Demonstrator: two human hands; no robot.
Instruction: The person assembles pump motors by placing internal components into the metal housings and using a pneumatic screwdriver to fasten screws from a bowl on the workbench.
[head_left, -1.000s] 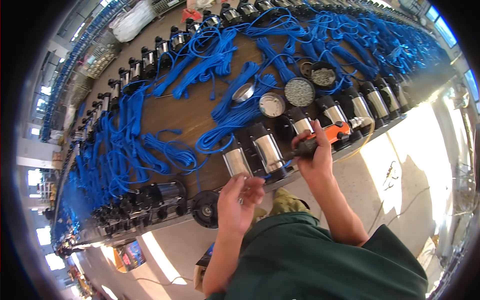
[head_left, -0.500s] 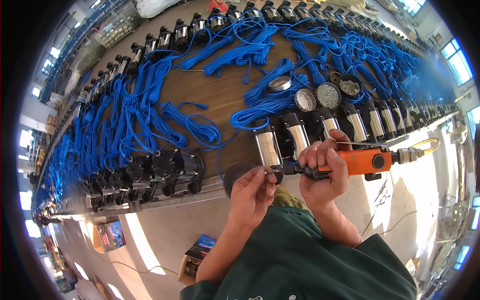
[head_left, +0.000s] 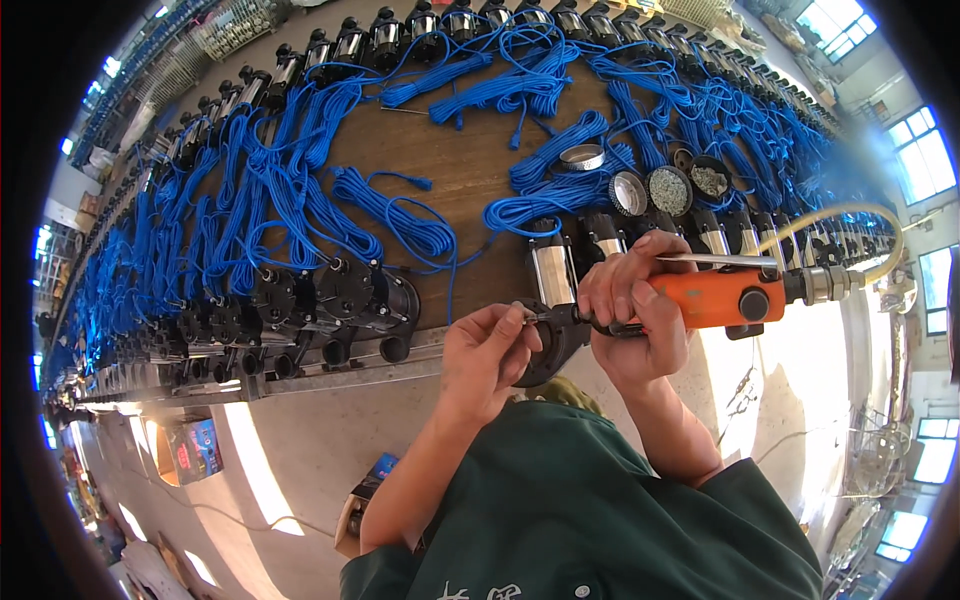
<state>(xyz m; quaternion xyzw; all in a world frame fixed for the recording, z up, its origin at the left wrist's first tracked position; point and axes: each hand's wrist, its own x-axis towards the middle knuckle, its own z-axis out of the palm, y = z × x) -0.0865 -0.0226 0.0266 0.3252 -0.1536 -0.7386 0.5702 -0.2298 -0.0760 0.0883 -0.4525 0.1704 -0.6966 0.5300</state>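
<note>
My right hand [head_left: 637, 318] is wrapped round an orange air screwdriver [head_left: 715, 297], a metal lever along its top and a hose on its right end. Its nose points left. At that nose my left hand [head_left: 487, 362] has thumb and fingers pinched on a small metal piece [head_left: 534, 316] that looks like a screw. Just below and behind the nose is a black round pump base [head_left: 548, 358], partly hidden by my left fingers. Behind it stands a pump with a silver body [head_left: 553, 270] at the table's near edge.
Blue rope bundles [head_left: 405, 225] lie across the brown table [head_left: 440, 160]. Small dishes, one with pale hardware [head_left: 669, 190], sit beyond the driver. Black pump parts [head_left: 350, 300] line the near left edge; silver pumps [head_left: 386, 42] line the far edge. A yellowish hose [head_left: 885, 225] loops at right.
The view has shifted, and the driver's nose has come lower, closer to the black round base. My left hand keeps its pinch; my right hand keeps its grip on the driver.
</note>
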